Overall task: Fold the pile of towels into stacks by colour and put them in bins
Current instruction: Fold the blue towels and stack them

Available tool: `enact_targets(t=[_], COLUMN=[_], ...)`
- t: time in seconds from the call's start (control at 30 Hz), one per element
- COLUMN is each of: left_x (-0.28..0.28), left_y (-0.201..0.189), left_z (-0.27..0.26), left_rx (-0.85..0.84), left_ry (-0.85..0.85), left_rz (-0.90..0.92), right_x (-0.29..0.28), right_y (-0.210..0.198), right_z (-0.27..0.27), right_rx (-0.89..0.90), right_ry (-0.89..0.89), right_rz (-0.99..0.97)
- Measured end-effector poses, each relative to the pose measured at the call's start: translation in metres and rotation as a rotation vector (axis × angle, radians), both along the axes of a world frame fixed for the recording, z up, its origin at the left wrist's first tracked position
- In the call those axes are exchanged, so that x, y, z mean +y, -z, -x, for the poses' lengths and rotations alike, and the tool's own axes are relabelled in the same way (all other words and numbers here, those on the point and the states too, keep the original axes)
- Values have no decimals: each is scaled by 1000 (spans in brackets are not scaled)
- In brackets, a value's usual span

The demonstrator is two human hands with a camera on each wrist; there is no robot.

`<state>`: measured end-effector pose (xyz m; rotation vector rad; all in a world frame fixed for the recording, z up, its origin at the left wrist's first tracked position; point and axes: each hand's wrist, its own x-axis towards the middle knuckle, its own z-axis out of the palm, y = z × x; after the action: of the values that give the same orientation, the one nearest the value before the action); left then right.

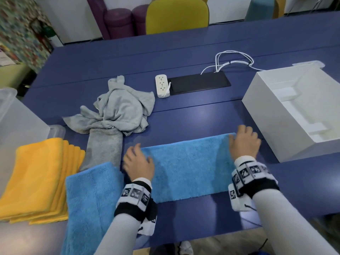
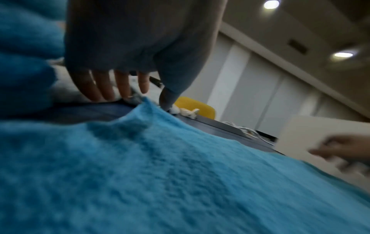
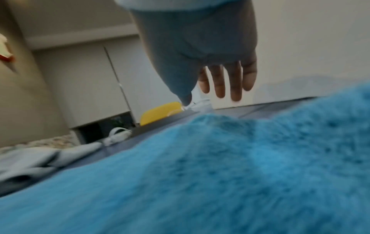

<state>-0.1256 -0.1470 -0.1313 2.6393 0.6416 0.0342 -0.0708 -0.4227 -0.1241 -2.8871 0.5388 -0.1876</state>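
Both hands hover over the long blue towel (image 1: 189,166) spread on the table (image 1: 202,111): left hand (image 1: 138,162) at its left end, right hand (image 1: 244,142) at its right end, fingers straight, gripping nothing. Left of that towel lie another blue towel (image 1: 90,199), crumpled grey towels (image 1: 117,109) and stacked yellow towels (image 1: 38,173).

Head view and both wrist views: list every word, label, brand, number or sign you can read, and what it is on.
No readable text in any view.
Left wristband: black-and-white square marker patterns, no letters or numbers.
Right wristband: the same kind of markers, no text.
Power strip: no legible marking.
White box: plain.
Both wrist views: too blurred to read.
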Motion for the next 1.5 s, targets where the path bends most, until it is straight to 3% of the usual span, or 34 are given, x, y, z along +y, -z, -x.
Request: enact_targets(t=[0.07,0.13,0.23,0.47,0.6,0.77,0.9,1.0,1.1,1.2,1.37,1.5], left_x=[-30,-59,-74,-13,-12,-65,-57,-38,-26,-28,-26,-22], left_y=[0,6,20,31,23,28,39,42,42,41,36,37], left_z=[4,4,-1,16,29,54,66,70,77,80,84,84], left_rx=[55,181,361,403,390,382,372,350,338,342,346,362], left_ry=[302,555,653,515,458,607,599,565,545,546,549,566], left_rz=[-101,-103,-79,-120,-186,-122,-165,-166,-194,-218,-180,-164], right_x=[32,65,73,-14,10,73,53,14,-8,-8,-1,-3], right_y=[4,13,28,33,16,21,28,30,32,34,30,25], right_z=[17,31,32,23,37,87,93,102,113,113,106,102], right_rx=[4,159,421,546,550,598,586,565,431,274,281,253], right_ry=[-268,-535,-636,-426,-424,-582,-561,-414,-296,-233,-159,107], right_rz=[26,-50,-54,15,111,12,-47,-69,-64,2,173,-18])
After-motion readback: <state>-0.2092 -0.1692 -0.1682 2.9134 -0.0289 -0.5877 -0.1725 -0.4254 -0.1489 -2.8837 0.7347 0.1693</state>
